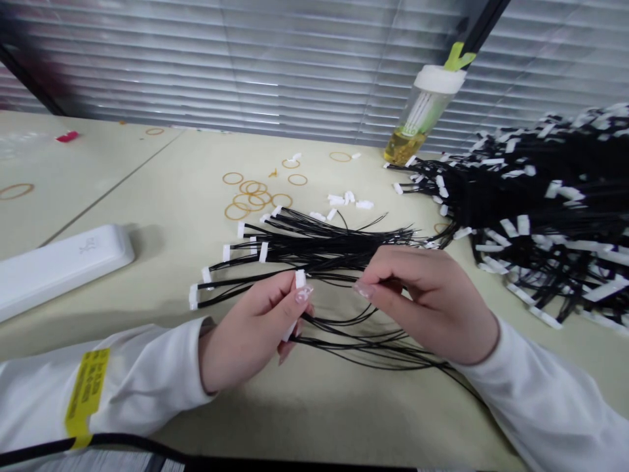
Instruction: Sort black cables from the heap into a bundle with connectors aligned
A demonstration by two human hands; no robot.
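At six o'clock my fingers could slide over the open tabletop (344,419); at ten, between the white case (63,265) and the rubber bands (255,192). The case blocks nine, wire bundles (314,246) twelve, the bottle (422,121) one, and the connector heap (550,190) two to three.

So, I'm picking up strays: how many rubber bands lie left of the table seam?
2. One band is at the far left, beyond the white case; another band is near the back, close to the seam. An orange bit at the back edge is too small to identify.
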